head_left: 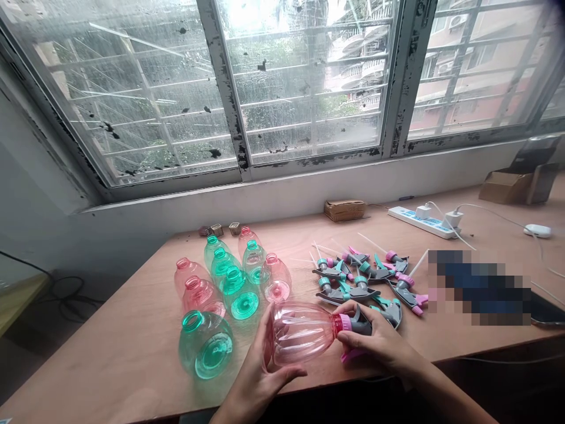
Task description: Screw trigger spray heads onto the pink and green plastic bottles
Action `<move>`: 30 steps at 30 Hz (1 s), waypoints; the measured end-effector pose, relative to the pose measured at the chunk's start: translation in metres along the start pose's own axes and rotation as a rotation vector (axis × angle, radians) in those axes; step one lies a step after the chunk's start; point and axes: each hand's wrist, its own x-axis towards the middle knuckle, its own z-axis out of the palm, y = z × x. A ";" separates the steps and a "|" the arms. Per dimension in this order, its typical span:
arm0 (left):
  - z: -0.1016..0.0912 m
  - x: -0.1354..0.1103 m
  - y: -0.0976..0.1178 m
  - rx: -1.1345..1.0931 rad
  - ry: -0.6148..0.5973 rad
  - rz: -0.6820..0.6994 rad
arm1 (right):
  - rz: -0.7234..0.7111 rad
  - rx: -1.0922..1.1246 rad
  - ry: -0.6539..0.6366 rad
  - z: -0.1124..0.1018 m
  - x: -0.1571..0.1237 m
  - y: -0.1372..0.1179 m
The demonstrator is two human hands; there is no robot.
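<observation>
A clear pink spray bottle (302,334) lies sideways in the air above the table's front edge, its neck pointing right. My left hand (267,368) wraps around its base end, thumb below and fingers behind. At the neck, my right hand (375,338) grips the grey trigger sprayer head (361,322), whose pink collar (345,324) sits against the bottle's mouth. Whether the collar is fully threaded I cannot tell. Part of a pink trigger (351,355) shows under the right hand. Nearest the left hand stands a green bottle (206,347) without a top.
Several open green and pink bottles (241,294) stand at left. Behind my right hand lies a pile of trigger sprayers (359,277) with thin tubes. Farther back are a cardboard box (345,210), a power strip (424,222) with cables and a white case (537,231). A blurred patch covers the right.
</observation>
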 end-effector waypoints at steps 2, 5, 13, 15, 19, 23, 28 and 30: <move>0.000 0.000 -0.002 -0.011 -0.003 -0.005 | 0.018 0.032 -0.015 0.000 0.001 0.001; -0.002 0.002 -0.007 -0.010 -0.015 0.005 | 0.049 0.122 -0.051 0.002 0.001 0.002; -0.004 0.000 -0.001 0.021 -0.050 -0.071 | 0.040 0.205 -0.042 0.003 0.001 0.002; -0.004 -0.001 0.002 0.007 -0.065 -0.066 | 0.043 0.194 -0.036 0.003 0.001 0.002; -0.004 0.000 0.003 -0.012 -0.063 -0.060 | 0.042 0.166 -0.015 0.003 0.001 0.002; -0.005 0.001 0.000 0.044 -0.082 -0.025 | 0.048 0.188 -0.045 0.003 0.001 0.002; -0.003 0.001 0.001 0.048 -0.050 0.076 | 0.059 0.192 -0.030 0.002 0.001 0.001; -0.003 0.001 0.002 0.053 -0.060 0.052 | 0.062 0.195 -0.025 0.002 0.001 0.001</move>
